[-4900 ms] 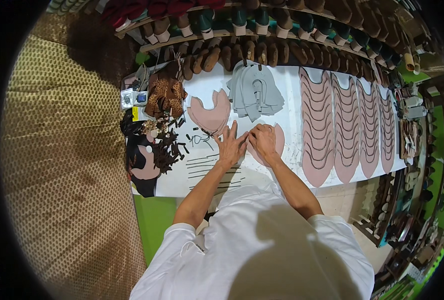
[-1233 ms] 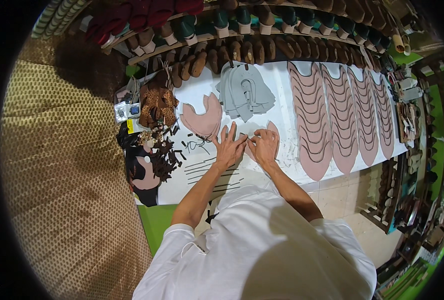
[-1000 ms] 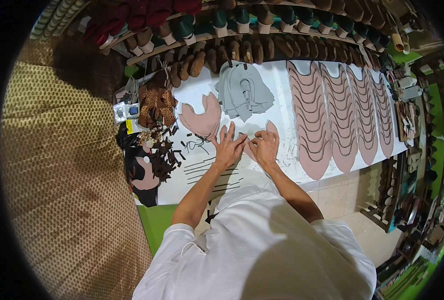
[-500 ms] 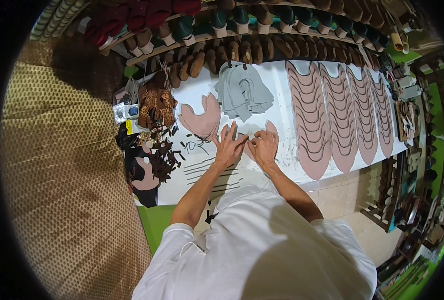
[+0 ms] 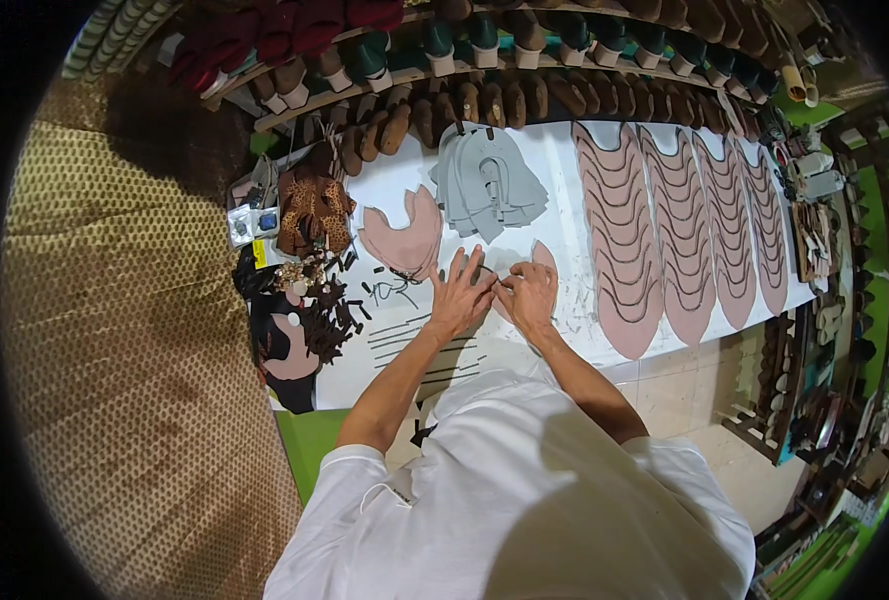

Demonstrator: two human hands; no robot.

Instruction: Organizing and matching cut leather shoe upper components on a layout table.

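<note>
Two bare hands, close together over a pink cut piece (image 5: 545, 258) on the white table (image 5: 560, 165); clock centred on the hands, 12 pointing away from the person. Pink piece lies mostly under the right hand (image 5: 531, 297), its tip poking out toward 1 o'clock.

Changed: left hand (image 5: 456, 300) has edged slightly toward 3, so its fingertips nearest the right hand now sit closer to the right fingertips than half a second ago. Right hand has hardly moved. Reads as close work centred on the 9 o'clock edge of the pink piece, left hand coming in nearer to share the spot; judgement only.

Fingers: left ones fanned apart, palm down, thumb side toward the right hand. Right ones bent and bunched, tips pointing to 9 and drawn together, maybe a pinch. Can't tell whether anything is clamped there; a thin dark strip might be, too small to confirm.

Around: grey cut stack (image 5: 491, 190) at 12. Pink U-shaped pieces (image 5: 404, 245) at 10, loose dark cords by their lower edge. Thin black strips (image 5: 404, 335) laid in rows at 8. Dark brown bits (image 5: 326, 335) heaped near 9, leopard-print pieces (image 5: 314, 220) beyond at 10. Overlapping pink rows (image 5: 624, 250), dark curved edges, at 2 to 3, apart from both hands.
</note>
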